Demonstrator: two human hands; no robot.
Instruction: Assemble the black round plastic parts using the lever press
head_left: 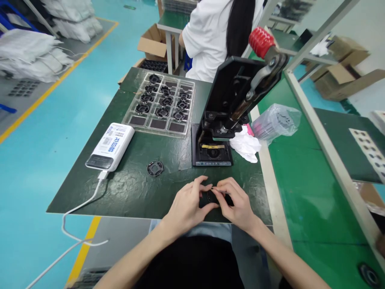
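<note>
At the near edge of a dark green mat (132, 192), a small black round part (211, 197) is pinched between both hands, equally close to each. The left hand (186, 204) closes thumb and fingertips on it from the left, and the right hand (237, 204) does the same from the right. Mostly hidden by fingers, the part looks flat and dark, like the loose ring (155, 168) lying well to the left, and a lever press (237, 92) stands straight ahead, just beyond the hands.
</note>
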